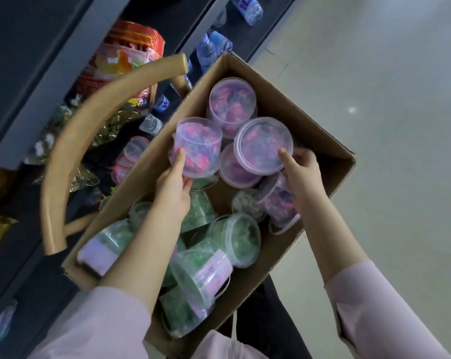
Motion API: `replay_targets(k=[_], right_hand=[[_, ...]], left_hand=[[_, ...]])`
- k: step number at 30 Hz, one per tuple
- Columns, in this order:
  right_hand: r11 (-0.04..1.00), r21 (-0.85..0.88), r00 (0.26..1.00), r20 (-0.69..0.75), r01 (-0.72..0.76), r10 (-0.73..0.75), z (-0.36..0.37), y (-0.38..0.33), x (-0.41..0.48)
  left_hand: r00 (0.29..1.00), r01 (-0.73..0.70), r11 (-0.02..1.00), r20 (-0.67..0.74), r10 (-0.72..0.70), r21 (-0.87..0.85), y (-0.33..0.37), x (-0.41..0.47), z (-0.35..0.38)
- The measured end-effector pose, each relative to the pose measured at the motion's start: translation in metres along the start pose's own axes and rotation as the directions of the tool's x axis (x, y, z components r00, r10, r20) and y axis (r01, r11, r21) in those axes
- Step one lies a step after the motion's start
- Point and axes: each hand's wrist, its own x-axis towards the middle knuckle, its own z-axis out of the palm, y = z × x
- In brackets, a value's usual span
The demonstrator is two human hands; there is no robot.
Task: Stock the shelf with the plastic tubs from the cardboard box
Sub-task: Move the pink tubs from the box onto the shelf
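Observation:
An open cardboard box [330, 161] holds several clear plastic tubs, pink-filled ones at the far end and green-filled ones [234, 239] nearer me. My left hand [174, 187] grips a pink tub [197, 147] from below, thumb on its side, lifted above the others. My right hand [301, 174] holds another pink tub [263, 145] by its lid edge, thumb on top. Two pink tubs [128, 159] stand on the dark shelf [19, 120] to the left of the box.
A curved tan handle [71, 141] arcs beside the box's left wall. The shelf carries snack bags [126, 55], gold foil packs and water bottles [211, 47]. Pale floor [387, 99] lies to the right.

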Motion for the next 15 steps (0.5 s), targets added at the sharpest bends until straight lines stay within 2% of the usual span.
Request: replay_targets(k=[3,8,11,15], right_hand=[[0.994,-0.061,0.996,0.011,0.089,-0.088,0.003,0.0,-0.003],[0.994,-0.073,0.995,0.059,0.083,-0.079,0.004,-0.008,-0.003],[0.994,-0.034,0.995,0.012,0.101,-0.101,0.002,-0.015,-0.003],[0.986,-0.029,0.984,-0.061,0.166,-0.168,0.003,-0.019,-0.016]], left_hand=[[0.999,-0.033,0.997,0.02,0.034,-0.068,-0.001,0.0,0.0],[0.992,-0.03,0.995,0.116,0.041,-0.1,-0.003,-0.007,-0.006],[0.991,0.006,0.993,0.136,0.01,-0.117,-0.003,-0.01,-0.007],[0.997,-0.029,0.994,0.074,0.036,-0.103,-0.007,-0.015,-0.005]])
